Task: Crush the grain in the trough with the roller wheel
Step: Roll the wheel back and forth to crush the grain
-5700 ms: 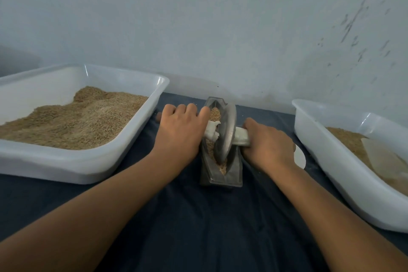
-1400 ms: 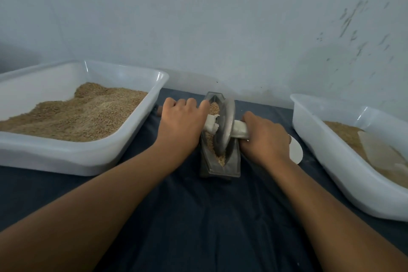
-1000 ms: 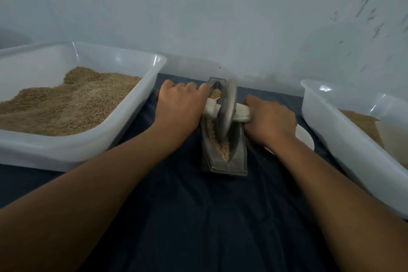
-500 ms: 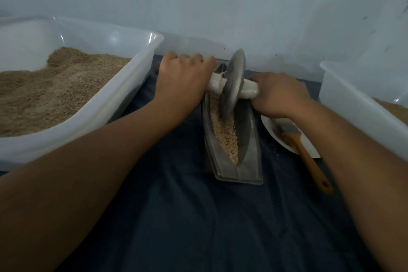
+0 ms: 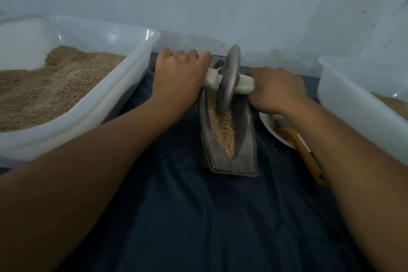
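Grey metal is biting into tan grain point(image 5: 221, 127) as the roller wheel point(image 5: 228, 78) is standing at the far end of the trough point(image 5: 247, 139), left hand point(image 5: 178, 80) and right hand point(image 5: 276, 89) each gripping its pale axle point(image 5: 244, 86), while the near grain is looking mostly whole, so crushing seems unfinished.

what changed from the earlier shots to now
The roller wheel has rolled from mid-trough toward the far end of the trough, baring more grain at the near end. Left hand and right hand still grip the handle.
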{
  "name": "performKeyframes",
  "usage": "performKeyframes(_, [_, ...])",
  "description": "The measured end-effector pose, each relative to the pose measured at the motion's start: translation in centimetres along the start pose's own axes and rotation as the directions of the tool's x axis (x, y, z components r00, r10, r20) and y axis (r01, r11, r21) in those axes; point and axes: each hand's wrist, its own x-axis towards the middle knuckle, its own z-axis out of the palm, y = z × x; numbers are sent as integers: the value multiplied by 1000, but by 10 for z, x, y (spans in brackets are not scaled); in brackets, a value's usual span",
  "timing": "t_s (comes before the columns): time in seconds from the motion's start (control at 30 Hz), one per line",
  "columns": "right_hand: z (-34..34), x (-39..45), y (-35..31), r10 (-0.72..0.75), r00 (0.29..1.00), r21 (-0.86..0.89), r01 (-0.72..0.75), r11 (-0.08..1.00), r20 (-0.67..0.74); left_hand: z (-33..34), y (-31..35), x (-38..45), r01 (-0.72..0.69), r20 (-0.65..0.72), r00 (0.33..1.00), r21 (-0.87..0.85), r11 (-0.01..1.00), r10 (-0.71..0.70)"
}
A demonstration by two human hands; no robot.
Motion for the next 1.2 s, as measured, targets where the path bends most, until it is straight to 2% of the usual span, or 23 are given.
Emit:
performKeyframes(0.23, [0,-21,-8,50,995,-37,-53,998,-85,-14,3,-14,-7,10,1000,-12,1000,7])
performKeyframes(0.43, [-2,-38,-13,66,992,-33,-70,997,-104,-28,5,-26,-3,38,999,-13,1000,3])
performKeyframes(0.8, [-6,-70,-20,19,966,-40,-30,999,-257,-51,10,-41,-10,77,997,18,1000,9])
performKeyframes(1.2, [-10,-88,-27,53,961,-35,-65,997,-270,-64,14,-48,-18,105,994,45,999,13])
